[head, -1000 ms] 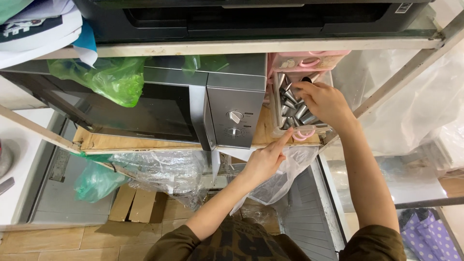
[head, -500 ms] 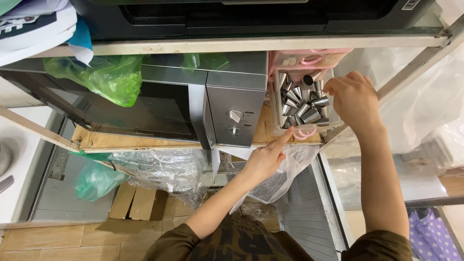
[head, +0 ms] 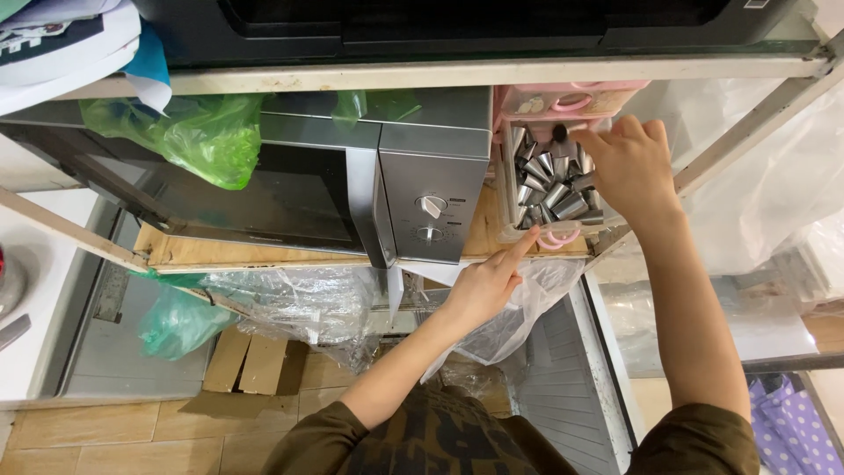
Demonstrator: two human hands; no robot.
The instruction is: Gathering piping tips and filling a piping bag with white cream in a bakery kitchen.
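Observation:
A clear plastic box (head: 508,189) with a pink latch (head: 557,238) stands on the wooden shelf to the right of the microwave. It holds several metal piping nozzles (head: 549,180). My right hand (head: 635,167) is clasped over the box's right side, fingertips curled in above the nozzles. My left hand (head: 482,286) reaches up from below. Its index finger is stretched out and touches the box's front edge beside the latch, and its other fingers are loosely bent. What lies under my right palm is hidden.
A silver microwave (head: 431,185) fills the shelf's left side, with a green plastic bag (head: 207,136) hanging over its top. A pink container (head: 563,98) sits behind the box. Clear plastic sheeting (head: 299,303) hangs below the shelf, above cardboard (head: 251,361) on the floor.
My right hand has come out from among the nozzles in the box and moved right, onto its right side. My left hand has stayed at the box's front edge.

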